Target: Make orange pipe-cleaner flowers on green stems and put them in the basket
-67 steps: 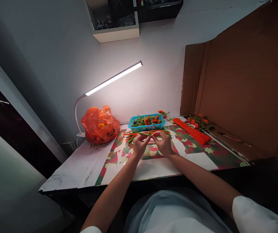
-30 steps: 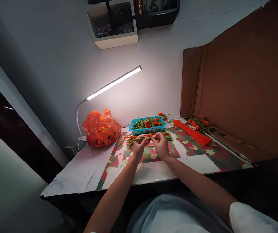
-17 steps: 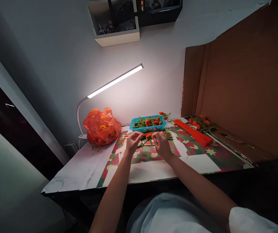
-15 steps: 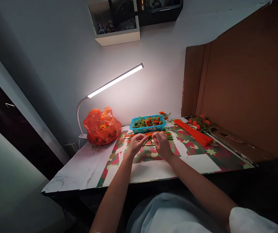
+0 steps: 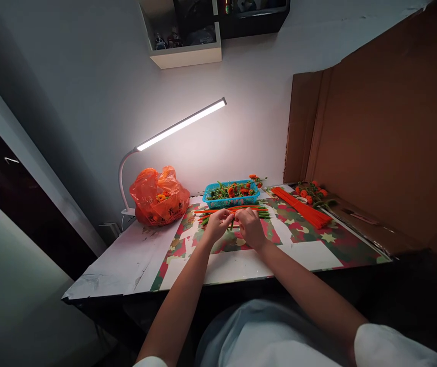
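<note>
The left hand [image 5: 219, 224] and right hand [image 5: 250, 224], two in all, pinch one green stem [image 5: 231, 226] between their fingertips in front of the one basket [image 5: 230, 204]; the stem looks thin and short, hanging downward, its upper end hidden by fingers. Sticks [image 5: 261, 211], too overlapped to count, lie before the basket; one bag [image 5: 159, 201] and one lamp [image 5: 182, 124] stand left of it, one orange bundle [image 5: 303, 208] lies right

right sleeve [image 5: 390, 342]: white, short, loose | left sleeve [image 5: 150, 362]: white, hem showing | torso garment [image 5: 260, 331]: pale blue-grey, softly creased | left hand [image 5: 217, 225], right hand [image 5: 252, 228]: bare
</note>
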### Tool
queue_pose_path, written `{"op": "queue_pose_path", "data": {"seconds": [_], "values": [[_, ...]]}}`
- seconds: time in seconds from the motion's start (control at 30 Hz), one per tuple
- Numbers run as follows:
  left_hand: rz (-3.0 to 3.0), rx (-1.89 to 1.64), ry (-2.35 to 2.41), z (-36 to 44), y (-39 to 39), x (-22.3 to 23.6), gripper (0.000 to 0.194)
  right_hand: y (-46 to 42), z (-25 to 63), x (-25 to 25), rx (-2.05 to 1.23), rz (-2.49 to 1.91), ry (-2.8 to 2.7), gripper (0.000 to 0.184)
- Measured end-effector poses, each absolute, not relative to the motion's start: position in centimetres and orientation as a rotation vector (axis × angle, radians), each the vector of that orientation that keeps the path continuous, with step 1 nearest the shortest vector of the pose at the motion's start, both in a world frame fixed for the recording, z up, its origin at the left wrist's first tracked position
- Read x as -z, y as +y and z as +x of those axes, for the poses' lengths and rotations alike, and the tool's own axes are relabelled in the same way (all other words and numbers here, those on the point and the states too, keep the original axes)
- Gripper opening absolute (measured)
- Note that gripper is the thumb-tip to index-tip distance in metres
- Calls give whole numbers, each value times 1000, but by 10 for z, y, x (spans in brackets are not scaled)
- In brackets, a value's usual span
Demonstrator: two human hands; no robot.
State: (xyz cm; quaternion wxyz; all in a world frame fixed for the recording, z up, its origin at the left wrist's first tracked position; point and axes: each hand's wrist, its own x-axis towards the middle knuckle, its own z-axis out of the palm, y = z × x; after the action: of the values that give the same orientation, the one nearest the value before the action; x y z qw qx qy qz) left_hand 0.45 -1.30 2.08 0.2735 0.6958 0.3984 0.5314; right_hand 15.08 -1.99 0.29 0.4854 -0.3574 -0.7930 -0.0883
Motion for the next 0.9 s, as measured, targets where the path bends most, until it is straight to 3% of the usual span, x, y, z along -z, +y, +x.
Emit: {"op": "queue_pose_path", "data": {"seconds": [0.2,0.37,0.63,0.73,0.9], "values": [[1966,-1493,1083,8,-8,-13,23,-14,145,3,150,-990,-1824,21],[2149,-1650,1040,17,-12,-11,21,-5,136,10,-203,-1035,-1522,10],[2091,-1669,1022,22,-11,-9,22,9,132,15,-686,-962,-1215,22],[1703,-1621,1068,18,-5,-6,27,2,141,5,-609,-928,-1294,15],[1262,-1276,945,8,-4,-11,35,-12,162,-9,-135,-865,-1640,11]]}}
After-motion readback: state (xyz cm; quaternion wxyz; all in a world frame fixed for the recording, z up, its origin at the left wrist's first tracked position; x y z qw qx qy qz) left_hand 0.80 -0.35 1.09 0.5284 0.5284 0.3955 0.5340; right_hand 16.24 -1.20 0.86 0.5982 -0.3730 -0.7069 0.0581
